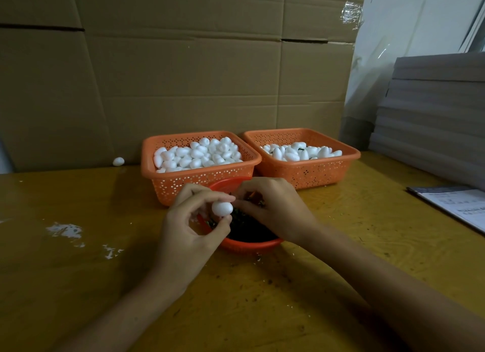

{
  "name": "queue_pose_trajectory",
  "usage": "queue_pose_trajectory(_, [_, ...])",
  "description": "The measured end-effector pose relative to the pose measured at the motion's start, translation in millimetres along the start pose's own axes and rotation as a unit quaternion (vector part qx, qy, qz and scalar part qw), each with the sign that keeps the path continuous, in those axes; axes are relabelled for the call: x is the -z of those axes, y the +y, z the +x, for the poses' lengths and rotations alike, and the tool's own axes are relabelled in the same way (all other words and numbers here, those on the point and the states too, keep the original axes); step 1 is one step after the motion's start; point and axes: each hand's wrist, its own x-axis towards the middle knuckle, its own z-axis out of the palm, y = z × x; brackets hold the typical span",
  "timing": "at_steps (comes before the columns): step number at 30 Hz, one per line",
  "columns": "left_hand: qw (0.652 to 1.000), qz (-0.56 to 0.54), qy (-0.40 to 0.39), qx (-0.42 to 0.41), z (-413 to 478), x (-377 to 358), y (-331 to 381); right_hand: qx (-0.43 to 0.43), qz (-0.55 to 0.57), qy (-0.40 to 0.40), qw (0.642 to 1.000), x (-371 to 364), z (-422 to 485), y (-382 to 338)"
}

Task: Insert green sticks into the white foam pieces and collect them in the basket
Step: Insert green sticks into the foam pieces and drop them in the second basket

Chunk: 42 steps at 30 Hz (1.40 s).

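My left hand point(193, 228) pinches a white egg-shaped foam piece point(222, 208) between thumb and fingers, just above a round red bowl point(249, 244) of dark green sticks point(245, 227). My right hand point(273, 207) hovers over the bowl with fingertips pinched together against the right end of the foam piece; the stick between them is too small to make out. Behind the bowl stand two orange perforated baskets: the left basket point(199, 179) heaped with plain foam pieces, the right basket point(309, 171) holding foam pieces with bits of green showing.
One loose foam piece point(118, 161) lies at the back left by the cardboard wall point(183, 76). White foam crumbs point(65, 231) spot the yellow table point(262, 299) at left. Grey stacked sheets point(433, 110) and a printed paper point(456, 204) sit at right.
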Motion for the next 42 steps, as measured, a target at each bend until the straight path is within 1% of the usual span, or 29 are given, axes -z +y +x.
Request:
queue_pose_trajectory(7, [1.000, 0.006, 0.000, 0.000, -0.4, 0.0, 1.6, 0.005, -0.006, 0.006, 1.000, -1.1, -0.1, -0.6])
queue_pose_trajectory(15, [1.000, 0.010, 0.009, -0.006, 0.0, 0.7, 3.8, -0.008, 0.000, 0.004, 1.000, -0.7, 0.6, 0.1])
queue_pose_trajectory(18, [1.000, -0.011, 0.016, 0.005, 0.1, -0.3, 3.6, -0.011, 0.008, 0.011, 1.000, 0.2, 0.3, -0.8])
queue_pose_trajectory(24, [0.998, -0.050, 0.032, 0.031, -0.4, -0.3, 2.8, -0.005, 0.024, 0.001, 1.000, 0.9, 0.9, -3.7])
queue_pose_trajectory(28, [0.995, -0.079, 0.045, 0.042, 0.9, 0.6, 3.5, -0.001, 0.039, 0.018, 0.999, 0.6, 0.6, -3.5])
queue_pose_trajectory(31, [0.993, -0.090, 0.056, 0.058, 1.7, -0.1, 3.1, 0.003, 0.047, 0.015, 0.999, 0.0, 1.6, -2.1])
queue_pose_trajectory(34, [0.990, -0.103, 0.062, 0.068, 2.9, 0.7, 2.0, 0.004, 0.071, 0.026, 0.997, -0.6, 1.1, -1.7])
queue_pose_trajectory(39, [0.984, -0.135, 0.068, 0.093, 7.9, 4.1, -1.6, -0.012, 0.164, 0.060, 0.985, -1.4, -1.7, -2.4])
queue_pose_trajectory(42, [0.984, -0.135, 0.057, 0.100, 9.6, 4.9, -3.3, -0.001, 0.170, 0.073, 0.983, -2.0, -1.8, -2.8])
